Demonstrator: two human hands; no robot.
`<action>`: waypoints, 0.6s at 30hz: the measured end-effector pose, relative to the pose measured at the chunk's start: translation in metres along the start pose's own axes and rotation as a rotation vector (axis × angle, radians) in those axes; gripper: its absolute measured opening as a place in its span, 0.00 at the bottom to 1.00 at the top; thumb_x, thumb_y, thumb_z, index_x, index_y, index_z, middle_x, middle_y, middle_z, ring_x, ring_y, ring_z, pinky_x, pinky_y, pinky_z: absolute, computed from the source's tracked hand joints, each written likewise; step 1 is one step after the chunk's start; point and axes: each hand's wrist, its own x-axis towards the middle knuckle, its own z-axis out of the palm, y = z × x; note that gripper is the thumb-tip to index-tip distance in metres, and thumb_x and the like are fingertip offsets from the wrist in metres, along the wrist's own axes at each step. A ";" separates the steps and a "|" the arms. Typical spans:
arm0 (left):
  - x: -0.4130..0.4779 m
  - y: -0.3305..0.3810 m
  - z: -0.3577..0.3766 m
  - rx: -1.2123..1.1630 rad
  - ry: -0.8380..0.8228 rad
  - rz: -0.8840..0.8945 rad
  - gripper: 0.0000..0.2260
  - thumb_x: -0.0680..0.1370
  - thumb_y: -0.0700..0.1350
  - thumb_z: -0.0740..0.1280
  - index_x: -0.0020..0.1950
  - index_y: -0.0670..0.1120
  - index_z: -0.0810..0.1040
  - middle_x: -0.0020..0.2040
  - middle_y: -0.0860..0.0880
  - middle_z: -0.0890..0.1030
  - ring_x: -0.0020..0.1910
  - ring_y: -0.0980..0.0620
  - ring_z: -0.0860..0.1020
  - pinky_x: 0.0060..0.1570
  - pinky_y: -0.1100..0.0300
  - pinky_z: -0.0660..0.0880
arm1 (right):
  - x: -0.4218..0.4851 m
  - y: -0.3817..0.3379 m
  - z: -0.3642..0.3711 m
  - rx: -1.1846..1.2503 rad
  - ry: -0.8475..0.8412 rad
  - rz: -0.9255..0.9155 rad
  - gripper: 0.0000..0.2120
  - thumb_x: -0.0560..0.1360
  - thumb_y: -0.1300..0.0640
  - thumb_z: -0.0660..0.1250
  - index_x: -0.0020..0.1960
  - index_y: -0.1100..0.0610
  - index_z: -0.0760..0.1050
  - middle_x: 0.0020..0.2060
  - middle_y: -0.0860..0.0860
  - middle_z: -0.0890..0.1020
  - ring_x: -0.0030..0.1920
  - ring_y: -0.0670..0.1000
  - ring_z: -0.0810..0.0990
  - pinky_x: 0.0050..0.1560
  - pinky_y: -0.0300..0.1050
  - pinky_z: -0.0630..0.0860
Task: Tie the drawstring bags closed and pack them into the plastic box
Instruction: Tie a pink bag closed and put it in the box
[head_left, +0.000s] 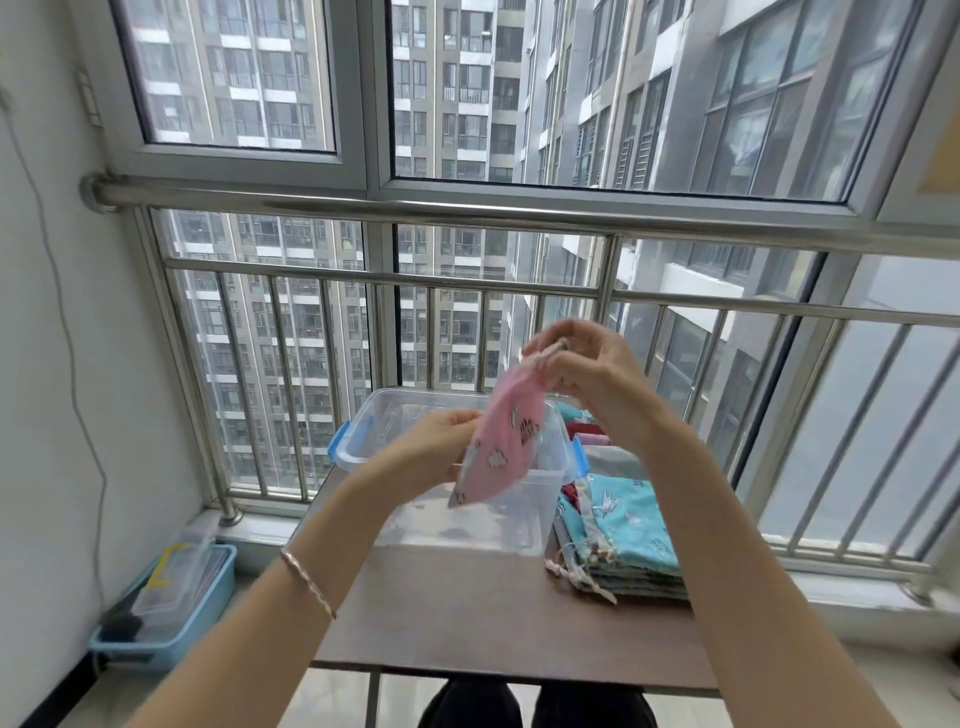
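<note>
A pink drawstring bag (501, 441) with white prints hangs in the air above the clear plastic box (395, 415). My left hand (441, 447) pinches the bag's lower left side. My right hand (582, 369) grips its gathered top and the drawstring, raised above the box. The box has blue latches and stands on the brown table (467, 613), lid off. A stack of flat drawstring bags (628, 525), the top one turquoise, lies to the right of the box.
More folded fabric (587, 431) lies behind the stack. A steel railing (467, 208) and windows stand right behind the table. On the floor at left sits a blue bin (171, 613) with a clear container in it. My knees show under the table's near edge.
</note>
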 end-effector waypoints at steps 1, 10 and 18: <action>0.003 0.005 -0.005 -0.020 -0.022 -0.024 0.13 0.81 0.45 0.63 0.61 0.40 0.77 0.52 0.41 0.81 0.44 0.49 0.80 0.41 0.58 0.81 | 0.008 -0.003 0.000 0.098 -0.002 -0.005 0.07 0.65 0.69 0.67 0.41 0.60 0.74 0.44 0.54 0.78 0.44 0.50 0.79 0.46 0.43 0.80; 0.054 0.032 -0.058 -0.375 -0.158 -0.155 0.20 0.79 0.34 0.60 0.69 0.49 0.67 0.59 0.38 0.76 0.47 0.45 0.80 0.33 0.56 0.81 | 0.054 0.013 -0.031 0.081 0.061 0.113 0.06 0.76 0.61 0.67 0.49 0.64 0.75 0.42 0.56 0.79 0.40 0.51 0.79 0.42 0.40 0.81; 0.098 0.007 -0.073 0.462 -0.088 -0.391 0.27 0.75 0.30 0.66 0.71 0.49 0.65 0.51 0.38 0.79 0.40 0.45 0.81 0.43 0.49 0.82 | 0.094 0.091 -0.007 -1.141 -0.498 0.556 0.12 0.74 0.64 0.67 0.57 0.60 0.81 0.50 0.53 0.83 0.49 0.51 0.81 0.51 0.43 0.80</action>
